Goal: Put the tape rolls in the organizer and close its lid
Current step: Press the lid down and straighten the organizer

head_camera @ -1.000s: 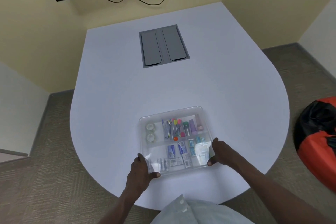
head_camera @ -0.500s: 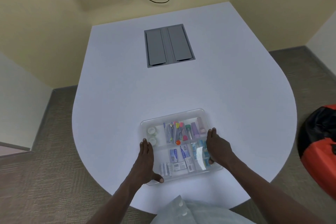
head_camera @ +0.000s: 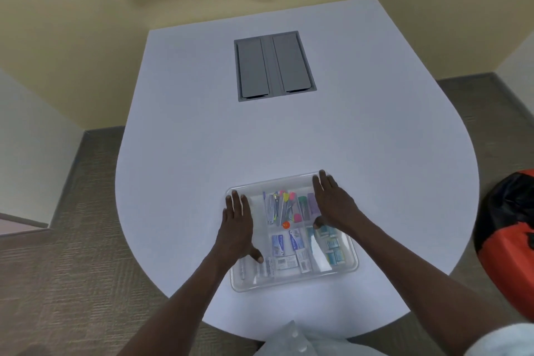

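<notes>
A clear plastic organizer (head_camera: 351,264) lies near the table's front edge with its transparent lid down over it. Through the lid I see pens, markers, small boxes and erasers in compartments. My left hand (head_camera: 235,222) lies flat on the lid's left side, fingers spread, and covers the left compartment, so the tape rolls there are hidden. My right hand (head_camera: 332,204) lies flat on the lid's far right part, fingers extended. Neither hand grips anything.
The white rounded table (head_camera: 289,139) has a grey double-flap cable box (head_camera: 274,65) set into its far half. A black screen and wall sockets with cables hang on the far wall. A red and black beanbag (head_camera: 508,243) sits on the floor at right.
Both hands slid from the organizer's near corners up onto the lid, toward its far edge, and now lie flat on it. The head view shifted slightly.
</notes>
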Tool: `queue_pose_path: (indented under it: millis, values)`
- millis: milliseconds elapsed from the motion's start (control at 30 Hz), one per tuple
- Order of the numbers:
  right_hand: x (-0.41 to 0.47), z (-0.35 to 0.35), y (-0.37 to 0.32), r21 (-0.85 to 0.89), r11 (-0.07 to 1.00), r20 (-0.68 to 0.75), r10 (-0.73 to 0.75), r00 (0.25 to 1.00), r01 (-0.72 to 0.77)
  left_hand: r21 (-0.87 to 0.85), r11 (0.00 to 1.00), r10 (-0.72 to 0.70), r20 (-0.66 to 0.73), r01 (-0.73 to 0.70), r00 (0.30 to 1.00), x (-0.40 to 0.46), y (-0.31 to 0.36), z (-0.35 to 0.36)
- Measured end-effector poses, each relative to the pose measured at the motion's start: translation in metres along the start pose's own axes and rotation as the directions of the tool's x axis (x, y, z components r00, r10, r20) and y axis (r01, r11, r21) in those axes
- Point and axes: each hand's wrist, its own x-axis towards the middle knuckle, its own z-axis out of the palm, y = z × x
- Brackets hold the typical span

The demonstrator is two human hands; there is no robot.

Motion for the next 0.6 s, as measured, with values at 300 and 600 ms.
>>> queue_pose_path:
  millis: [300,600]
  values:
    - [0.019,0.006,-0.002,-0.105,0.994,0.083,-0.027,0.996,0.036,0.07,0.997,0.012,0.081,-0.017,0.997,0.034,-0.007,-0.008]
    - [0.028,0.007,-0.012,-0.068,0.997,0.087,0.029,0.996,-0.024,0.115,0.993,-0.017,0.122,0.003,0.992,0.04,0.01,-0.014]
